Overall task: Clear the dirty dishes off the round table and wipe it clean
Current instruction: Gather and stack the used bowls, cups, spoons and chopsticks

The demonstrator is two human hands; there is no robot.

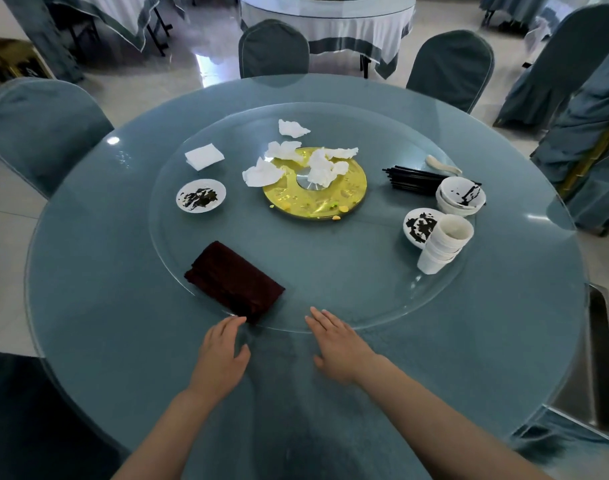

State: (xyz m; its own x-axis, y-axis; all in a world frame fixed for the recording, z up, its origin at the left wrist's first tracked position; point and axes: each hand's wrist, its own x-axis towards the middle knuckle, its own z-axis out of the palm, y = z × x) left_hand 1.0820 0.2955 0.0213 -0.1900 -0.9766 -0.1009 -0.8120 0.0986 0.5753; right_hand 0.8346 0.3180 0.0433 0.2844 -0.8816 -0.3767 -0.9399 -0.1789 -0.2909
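Note:
The round table [123, 323] carries a glass turntable [331, 265] with a gold hub [348, 195]. A folded dark red cloth [233, 282] lies at its near left edge. My left hand [221, 355] lies flat, fingertips just short of the cloth. My right hand [337, 344] is flat too, fingertips on the turntable's near rim. Dirty dishes: a small plate [201, 195] at left, a plate [419, 226], stacked bowls [460, 197] and stacked cups [443, 249] at right. Black chopsticks [414, 178] and a white spoon [441, 165] lie behind. Crumpled napkins [320, 168] litter the hub.
A folded white napkin [204, 156] lies at the far left of the turntable. Covered chairs [43, 129] [273, 50] [450, 69] ring the table. A steel cart or tub [597, 358] stands at the right edge. Another dressed table [331, 19] is behind.

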